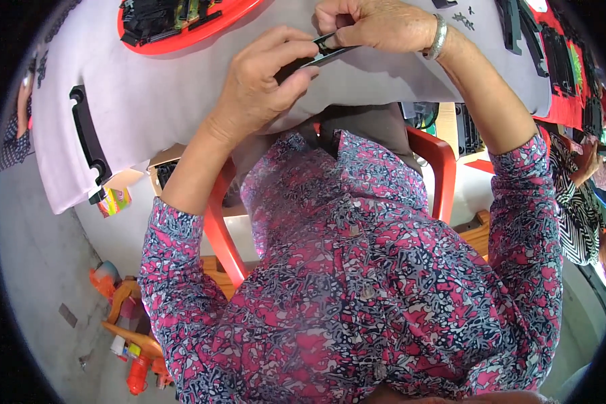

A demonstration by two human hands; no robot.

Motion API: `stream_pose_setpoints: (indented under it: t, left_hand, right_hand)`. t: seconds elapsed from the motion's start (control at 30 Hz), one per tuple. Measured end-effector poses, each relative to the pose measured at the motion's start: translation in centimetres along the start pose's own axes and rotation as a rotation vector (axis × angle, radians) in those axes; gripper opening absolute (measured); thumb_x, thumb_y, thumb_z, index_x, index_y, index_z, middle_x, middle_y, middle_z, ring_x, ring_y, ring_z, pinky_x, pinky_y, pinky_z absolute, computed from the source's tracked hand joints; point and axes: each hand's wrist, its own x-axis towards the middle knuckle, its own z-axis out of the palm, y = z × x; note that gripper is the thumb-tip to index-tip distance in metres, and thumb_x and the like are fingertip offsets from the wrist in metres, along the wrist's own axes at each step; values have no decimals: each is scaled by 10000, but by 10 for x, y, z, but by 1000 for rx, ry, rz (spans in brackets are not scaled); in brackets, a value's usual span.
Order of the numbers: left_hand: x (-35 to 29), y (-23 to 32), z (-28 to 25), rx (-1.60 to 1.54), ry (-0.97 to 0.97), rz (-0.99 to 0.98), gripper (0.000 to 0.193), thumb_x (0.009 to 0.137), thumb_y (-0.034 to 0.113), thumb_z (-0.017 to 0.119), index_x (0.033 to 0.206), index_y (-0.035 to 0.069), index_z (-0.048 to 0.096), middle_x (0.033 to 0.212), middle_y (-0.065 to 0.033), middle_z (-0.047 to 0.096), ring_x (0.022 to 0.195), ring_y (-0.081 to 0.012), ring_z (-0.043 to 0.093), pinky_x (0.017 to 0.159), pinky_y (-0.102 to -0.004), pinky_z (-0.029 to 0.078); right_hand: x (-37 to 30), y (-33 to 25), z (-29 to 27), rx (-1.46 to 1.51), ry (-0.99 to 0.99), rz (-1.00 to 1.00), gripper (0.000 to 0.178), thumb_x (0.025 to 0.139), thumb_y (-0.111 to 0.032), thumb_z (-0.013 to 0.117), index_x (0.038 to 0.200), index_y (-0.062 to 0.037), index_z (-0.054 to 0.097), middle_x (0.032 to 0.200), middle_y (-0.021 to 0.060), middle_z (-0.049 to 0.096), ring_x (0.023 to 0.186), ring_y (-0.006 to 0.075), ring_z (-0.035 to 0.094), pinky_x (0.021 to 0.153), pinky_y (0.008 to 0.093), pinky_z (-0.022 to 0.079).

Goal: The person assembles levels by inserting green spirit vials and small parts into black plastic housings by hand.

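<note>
The left hand (259, 84) is grasping a slim black plastic strip (326, 56) between both hands while the right hand (387, 25) is pinching at its end, so uneven pressing could be making it slip out.

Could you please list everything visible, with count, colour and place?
Held strip: one, dark, between both hands
Table: one, pale cloth, upper middle
Tray: one, red, upper left
Long bracket: one, black, table's left
Small pieces: several, dark, upper right
Long parts: at least two, black, upper right
Chair: one, red, around person
Carton: one, multicoloured, below table
Floor items: several, mostly orange, lower left
Other people: at least two, patterned clothes, side edges
Bracelet: one, silver, right wrist
Shirt: one, pink print, middle
Left hand: one, bare, on strip
Right hand: one, bare, at strip's end
</note>
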Motion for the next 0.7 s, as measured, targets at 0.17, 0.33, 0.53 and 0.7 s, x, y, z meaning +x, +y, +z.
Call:
stream_pose_setpoints:
  t: [0.17, 0.33, 0.53, 0.7]
  left_hand:
    - [3, 3, 0, -352, 96, -319, 285, 859, 74, 688, 1135, 28, 633, 899, -99, 702, 754, -156, 656, 719, -314, 540]
    - [23, 5, -12, -209, -100, -452, 336, 851, 37, 665, 1187, 26, 651, 964, -93, 722, 798, -160, 658, 747, -311, 541]
    - [27, 6, -7, -80, -95, -408, 280, 786, 42, 653, 1058, 45, 718, 882, -134, 704, 785, -284, 698, 730, -393, 547]
    - [28, 10, -6, 18, -101, -381, 263, 776, 59, 659, 1029, 49, 729, 856, -122, 690, 794, -310, 693, 723, -413, 537]
  right_hand:
    - [6, 5, -7, 133, -55, -2, 61, 854, -13, 658, 839, -46, 609, 735, -49, 558, 705, 65, 503, 633, 256, 434]
    - [3, 3, -6, 77, -2, -12, 52, 842, 0, 640, 873, -41, 651, 771, -49, 599, 740, 68, 528, 664, 247, 450]
    - [0, -3, -7, 39, 26, -82, 53, 830, 1, 641, 856, -42, 658, 757, -37, 599, 743, 66, 530, 670, 249, 451]
    - [-2, -9, -6, 75, 28, -108, 44, 828, 8, 633, 823, -36, 635, 728, -38, 572, 708, 69, 511, 635, 256, 432]
